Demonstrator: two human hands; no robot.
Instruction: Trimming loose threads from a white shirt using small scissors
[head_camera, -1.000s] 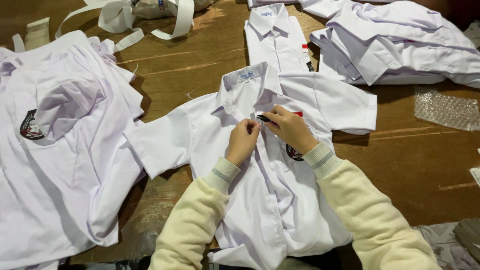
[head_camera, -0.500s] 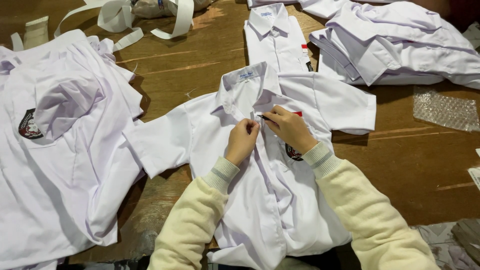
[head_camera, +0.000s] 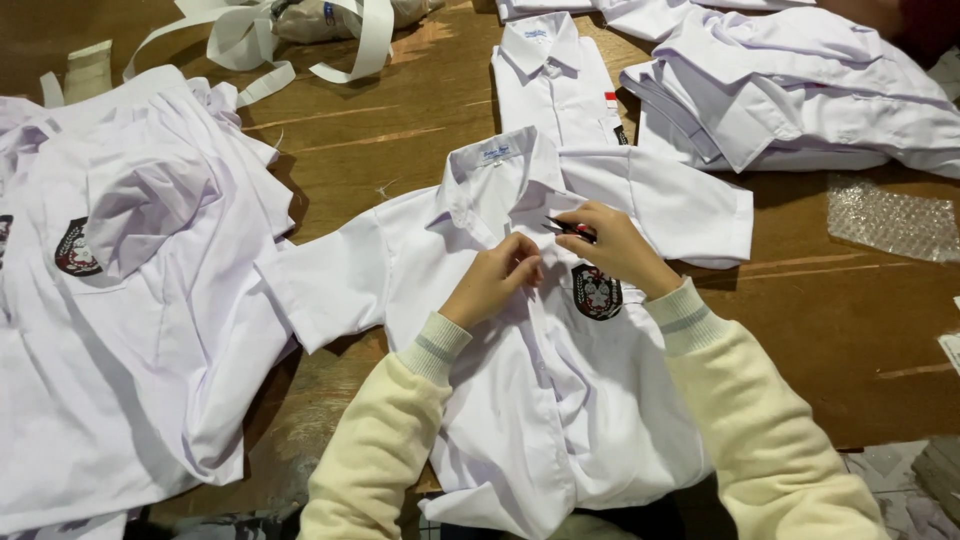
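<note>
Shirt (head_camera: 520, 400), white, flat at frame centre on surface (head_camera: 400, 150). L hand (head_camera: 493, 282) pinches placket; R hand (head_camera: 612, 248) pinches small dark tool (head_camera: 568, 227). Keep your fabric taut, tool tip off the cloth.

The shirt (head_camera: 520, 400) lies face up on the wooden table, white and short-sleeved, collar pointing away and both sleeves spread out to the sides, its hem hanging over the near edge. A dark shield-shaped badge (head_camera: 597, 292) sits on the chest pocket, just under the right hand (head_camera: 610, 245), which holds a small dark tool with a red part (head_camera: 570, 228) at the placket below the collar. The left hand (head_camera: 495, 280) pinches the placket fabric right beside it.
</note>
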